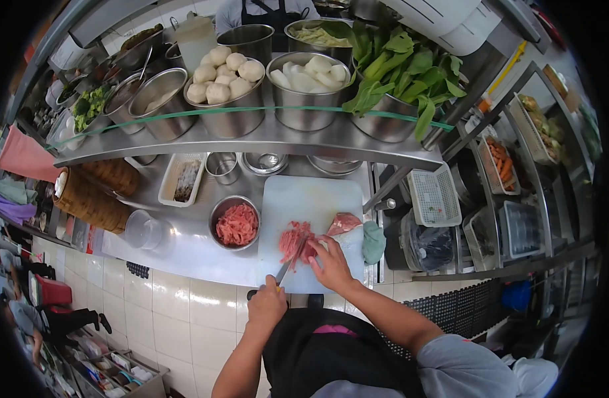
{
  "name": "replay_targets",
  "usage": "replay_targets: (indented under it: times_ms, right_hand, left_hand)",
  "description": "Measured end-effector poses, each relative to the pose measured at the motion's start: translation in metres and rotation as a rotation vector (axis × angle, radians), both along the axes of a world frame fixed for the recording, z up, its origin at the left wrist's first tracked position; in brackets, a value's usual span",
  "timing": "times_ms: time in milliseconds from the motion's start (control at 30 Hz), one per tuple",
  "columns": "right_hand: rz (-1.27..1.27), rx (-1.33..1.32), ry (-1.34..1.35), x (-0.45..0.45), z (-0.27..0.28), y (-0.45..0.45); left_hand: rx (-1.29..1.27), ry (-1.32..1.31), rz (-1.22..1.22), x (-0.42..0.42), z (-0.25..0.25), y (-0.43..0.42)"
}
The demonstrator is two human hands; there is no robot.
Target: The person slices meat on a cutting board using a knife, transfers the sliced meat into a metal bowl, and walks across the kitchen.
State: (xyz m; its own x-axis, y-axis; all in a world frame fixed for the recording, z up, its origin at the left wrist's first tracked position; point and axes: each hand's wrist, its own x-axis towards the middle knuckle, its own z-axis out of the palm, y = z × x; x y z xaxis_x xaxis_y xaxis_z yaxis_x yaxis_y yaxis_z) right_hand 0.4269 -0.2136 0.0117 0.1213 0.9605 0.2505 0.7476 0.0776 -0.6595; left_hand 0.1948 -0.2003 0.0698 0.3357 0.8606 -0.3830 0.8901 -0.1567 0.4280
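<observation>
In my left hand point(267, 306) is the handle of a kitchen knife point(284, 270), fingers wrapped round it. The blade points up and away from me, into sliced raw meat point(291, 240) on a white cutting board point(311, 192). Bent fingers of my right hand point(331, 263) press on the meat just right of the blade. Behind that hand sits a larger uncut piece of meat point(343, 223). A green cloth point(373, 243) lies at the board's right edge. Left of the board stands a metal bowl point(214, 240) of cut raw meat point(237, 224).
Above the counter, a steel shelf point(278, 147) holds metal pots with round white vegetables point(218, 93), white chunks point(308, 76) and leafy greens point(410, 66). Bamboo steamers point(92, 202) and a clear container point(145, 230) are left. Racks with baskets point(434, 196) stand right. A person point(265, 14) is opposite.
</observation>
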Motion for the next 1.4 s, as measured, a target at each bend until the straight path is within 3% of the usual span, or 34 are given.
replay_targets:
  times_ms: [67,133,267,967,1067,1267,1333,1400]
  right_hand:
    - [0.013,0.108,-0.039,-0.011,0.020,0.005]
    - [0.185,0.107,-0.152,-0.021,0.032,0.009]
    - [0.390,-0.056,-0.254,-0.038,0.018,0.008]
    - [0.237,-0.094,-0.389,-0.015,-0.008,0.031]
    - [0.199,-0.072,-0.244,-0.008,-0.004,0.028]
    - [-0.034,0.031,0.105,0.016,-0.008,0.013]
    - [-0.051,0.081,0.065,0.024,-0.006,0.007]
    - [-0.075,-0.051,0.079,0.027,-0.004,-0.001]
  left_hand:
    - [0.061,-0.018,0.022,-0.004,0.010,0.001]
    - [0.064,-0.018,0.028,-0.005,0.019,0.002]
    - [0.078,-0.012,0.038,-0.005,0.027,0.002]
    - [0.031,0.148,0.036,-0.077,0.110,-0.017]
    - [0.002,0.120,0.040,-0.089,0.117,-0.013]
    - [0.029,0.070,0.048,-0.086,0.068,-0.019]
    - [0.041,0.048,0.027,-0.075,0.048,-0.021]
    - [0.131,0.038,0.017,-0.063,0.025,-0.023]
